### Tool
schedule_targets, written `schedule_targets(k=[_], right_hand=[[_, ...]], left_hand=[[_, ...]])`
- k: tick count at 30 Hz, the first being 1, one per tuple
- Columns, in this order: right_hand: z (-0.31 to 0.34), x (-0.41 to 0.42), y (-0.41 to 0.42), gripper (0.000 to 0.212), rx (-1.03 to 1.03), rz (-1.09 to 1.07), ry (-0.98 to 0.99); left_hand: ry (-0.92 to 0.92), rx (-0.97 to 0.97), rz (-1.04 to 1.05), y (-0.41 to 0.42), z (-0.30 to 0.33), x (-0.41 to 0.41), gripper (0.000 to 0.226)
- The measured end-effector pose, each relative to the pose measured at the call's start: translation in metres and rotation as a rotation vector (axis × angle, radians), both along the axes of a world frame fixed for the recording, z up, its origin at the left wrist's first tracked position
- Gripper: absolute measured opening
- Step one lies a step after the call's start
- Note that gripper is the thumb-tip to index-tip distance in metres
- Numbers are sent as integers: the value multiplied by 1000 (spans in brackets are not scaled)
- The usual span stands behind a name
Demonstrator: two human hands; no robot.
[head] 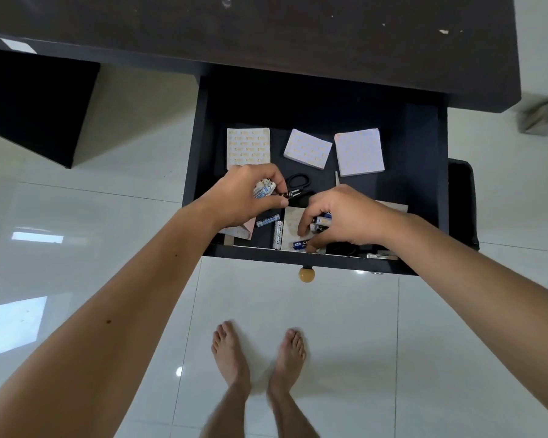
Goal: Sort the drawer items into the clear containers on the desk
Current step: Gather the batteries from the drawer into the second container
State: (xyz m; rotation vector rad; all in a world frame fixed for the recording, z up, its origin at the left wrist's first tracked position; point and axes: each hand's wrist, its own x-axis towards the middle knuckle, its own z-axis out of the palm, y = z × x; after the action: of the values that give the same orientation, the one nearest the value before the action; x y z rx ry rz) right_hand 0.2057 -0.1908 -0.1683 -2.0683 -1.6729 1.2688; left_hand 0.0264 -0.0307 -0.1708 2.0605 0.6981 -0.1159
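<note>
The dark drawer [203, 172] is pulled open below the desk. My left hand [244, 192] is over its left front part, closed around a bundle of white-and-blue batteries [264, 188]. My right hand [342, 216] is at the drawer's front, fingers curled around more batteries [321, 223]. Two loose batteries [277, 234] lie between the hands, and a blue one [300, 245] lies under my right fingertips. Black scissors [298, 184] lie between and behind the hands. Three sticky-note pads [358, 151] sit further back. No clear containers show.
The dark desk top [266, 36] spans the upper frame. The drawer has a round wooden knob [306, 275]. A dark object [461, 200] stands right of the drawer. White glossy floor tiles lie below, with my bare feet [260, 352] on them.
</note>
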Motion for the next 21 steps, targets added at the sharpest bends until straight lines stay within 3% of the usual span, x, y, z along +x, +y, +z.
schedule_targets(k=[4,7,13,17,21], right_hand=[[-2,3,0,22,51,69,-89],[-1,5,-1,18,81,33,-101],[3,17,-5,24,114,-229,33],[6,18,-6,28,105,-268,79],[9,18,-5,11,39,-371,200]], left_hand=[[-34,-28,-91,1,2,-2,32],[5,23,-142,2,4,-3,24],[162,66,-167,3,3,-3,22],[269,119,-204,3,1,-1,28],[326,246,-294,3,3,2,38]])
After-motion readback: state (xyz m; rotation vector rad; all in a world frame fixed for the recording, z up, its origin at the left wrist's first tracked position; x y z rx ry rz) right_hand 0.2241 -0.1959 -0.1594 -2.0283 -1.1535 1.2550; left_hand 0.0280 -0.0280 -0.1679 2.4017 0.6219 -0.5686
